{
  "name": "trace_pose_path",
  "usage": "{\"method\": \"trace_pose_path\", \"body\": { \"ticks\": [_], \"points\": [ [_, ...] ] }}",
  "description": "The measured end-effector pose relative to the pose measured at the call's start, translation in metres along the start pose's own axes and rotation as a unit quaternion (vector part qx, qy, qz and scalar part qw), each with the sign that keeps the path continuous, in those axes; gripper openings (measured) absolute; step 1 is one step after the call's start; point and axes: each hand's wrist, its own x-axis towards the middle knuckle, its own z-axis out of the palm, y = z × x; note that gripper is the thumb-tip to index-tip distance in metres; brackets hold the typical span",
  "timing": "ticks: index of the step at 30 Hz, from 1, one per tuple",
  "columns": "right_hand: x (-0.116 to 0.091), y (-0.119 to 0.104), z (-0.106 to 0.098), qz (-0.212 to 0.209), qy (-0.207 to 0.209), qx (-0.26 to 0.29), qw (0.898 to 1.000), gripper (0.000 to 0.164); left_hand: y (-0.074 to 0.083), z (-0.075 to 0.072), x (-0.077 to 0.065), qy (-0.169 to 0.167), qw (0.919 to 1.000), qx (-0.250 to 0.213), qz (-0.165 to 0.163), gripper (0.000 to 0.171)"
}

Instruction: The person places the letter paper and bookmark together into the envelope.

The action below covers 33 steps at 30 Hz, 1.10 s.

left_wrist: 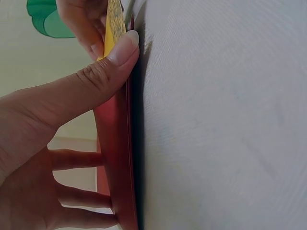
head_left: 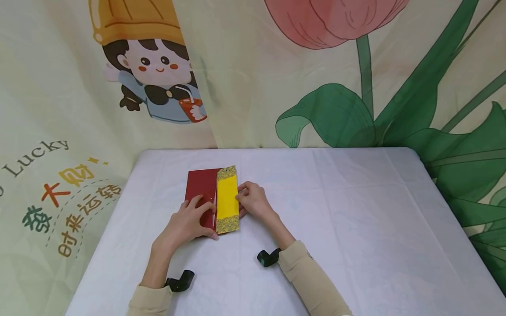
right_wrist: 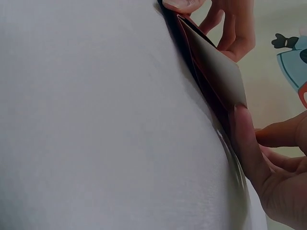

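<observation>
A dark red card folder (head_left: 202, 183) lies on the table, with a yellow flap (head_left: 227, 199) along its right side. The flap has gold patterned bands at its far and near ends. My left hand (head_left: 186, 223) presses on the red part with its fingers spread, the thumb at the near edge beside the flap. At the flap's right edge, my right hand (head_left: 254, 201) pinches it between thumb and fingers. The right wrist view shows the flap's pale underside (right_wrist: 216, 62) tilted up from the dark layer below, with the right thumb (right_wrist: 247, 139) against it.
A white cloth covers the table (head_left: 348, 219), which stretches far to the right of the folder. Behind it hangs a printed curtain (head_left: 241, 87) with a cartoon figure, a tulip and leaves. Black wrist cameras (head_left: 181, 281) sit by both sleeves.
</observation>
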Motion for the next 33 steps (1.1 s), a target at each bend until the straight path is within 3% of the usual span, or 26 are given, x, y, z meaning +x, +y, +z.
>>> {"method": "trace_pose_path", "body": {
  "ticks": [17,33],
  "points": [
    [-0.002,-0.003,0.011,0.004,-0.012,0.050,0.999,0.025,0.002,-0.001,-0.001,0.005,1.0000,0.003,0.001,0.066],
    [-0.002,-0.001,0.019,-0.008,-0.015,0.024,1.000,0.034,0.002,0.000,0.001,0.002,1.0000,0.008,-0.005,0.066]
  ]
}}
